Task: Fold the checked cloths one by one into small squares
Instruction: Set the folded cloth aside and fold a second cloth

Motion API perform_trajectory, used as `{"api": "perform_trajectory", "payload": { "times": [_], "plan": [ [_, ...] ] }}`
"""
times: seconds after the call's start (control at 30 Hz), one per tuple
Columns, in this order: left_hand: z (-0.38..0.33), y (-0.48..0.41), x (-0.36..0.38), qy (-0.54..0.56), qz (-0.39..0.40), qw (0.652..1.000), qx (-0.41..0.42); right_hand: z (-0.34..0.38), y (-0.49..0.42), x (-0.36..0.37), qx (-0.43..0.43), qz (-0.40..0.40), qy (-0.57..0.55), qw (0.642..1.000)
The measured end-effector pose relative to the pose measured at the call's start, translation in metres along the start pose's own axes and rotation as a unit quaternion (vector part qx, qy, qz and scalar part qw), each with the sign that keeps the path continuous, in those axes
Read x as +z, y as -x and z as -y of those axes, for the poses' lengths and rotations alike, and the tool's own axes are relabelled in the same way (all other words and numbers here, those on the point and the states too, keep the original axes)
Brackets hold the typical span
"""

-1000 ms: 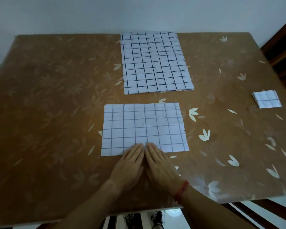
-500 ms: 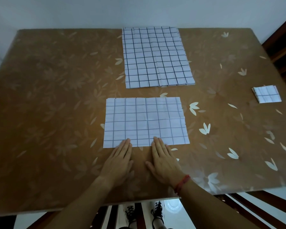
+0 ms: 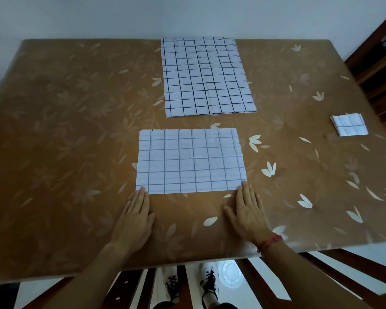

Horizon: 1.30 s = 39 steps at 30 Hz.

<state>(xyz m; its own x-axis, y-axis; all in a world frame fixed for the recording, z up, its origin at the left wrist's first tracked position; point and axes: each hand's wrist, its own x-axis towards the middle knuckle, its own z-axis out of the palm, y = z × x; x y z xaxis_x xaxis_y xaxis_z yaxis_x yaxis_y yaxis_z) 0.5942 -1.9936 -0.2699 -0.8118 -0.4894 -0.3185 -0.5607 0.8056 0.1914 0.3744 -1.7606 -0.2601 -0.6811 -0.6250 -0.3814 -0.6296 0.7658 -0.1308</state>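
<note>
A white checked cloth (image 3: 189, 160), folded once into a wide rectangle, lies flat in the middle of the table. My left hand (image 3: 134, 217) rests flat on the table with its fingertips at the cloth's near left corner. At the near right corner my right hand (image 3: 248, 211) lies flat too, fingertips touching the cloth's edge. Neither hand holds anything. Farther back sits a stack of unfolded checked cloths (image 3: 206, 75) with darker lines. A small folded square (image 3: 349, 124) rests near the table's right edge.
The brown table (image 3: 65, 130) has a glossy leaf-patterned cover. Its near edge runs just below my wrists. Dark wooden furniture (image 3: 379, 70) stands at the right. Below the table edge are wooden slats and my shoes on a pale floor.
My two hands, side by side at the middle of the cloth's near edge, have slid apart along that edge to its left and right corners.
</note>
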Motion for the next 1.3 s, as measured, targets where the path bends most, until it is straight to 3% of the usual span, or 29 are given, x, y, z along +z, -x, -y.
{"api": "perform_trajectory", "payload": {
  "times": [0.27, 0.57, 0.83, 1.1, 1.3],
  "plan": [
    [-0.009, -0.001, -0.008, 0.016, -0.034, 0.999, -0.015, 0.003, 0.000, -0.006, 0.010, -0.002, -0.015, 1.000],
    [-0.075, -0.058, -0.029, 0.039, -0.047, 0.997, 0.053, 0.002, -0.006, -0.017, 0.004, -0.042, 0.002, 0.999],
    [-0.115, -0.107, -0.031, 0.006, 0.016, 0.996, 0.083, -0.010, -0.015, -0.026, -0.013, -0.072, 0.007, 0.997],
    [-0.113, -0.109, -0.027, 0.021, 0.031, 0.996, 0.080, -0.016, -0.059, -0.053, 0.067, -0.121, -0.148, 0.979],
    [-0.111, -0.111, -0.024, 0.027, 0.025, 0.996, 0.083, -0.017, -0.098, -0.073, 0.105, -0.123, -0.381, 0.910]
  ]
}}
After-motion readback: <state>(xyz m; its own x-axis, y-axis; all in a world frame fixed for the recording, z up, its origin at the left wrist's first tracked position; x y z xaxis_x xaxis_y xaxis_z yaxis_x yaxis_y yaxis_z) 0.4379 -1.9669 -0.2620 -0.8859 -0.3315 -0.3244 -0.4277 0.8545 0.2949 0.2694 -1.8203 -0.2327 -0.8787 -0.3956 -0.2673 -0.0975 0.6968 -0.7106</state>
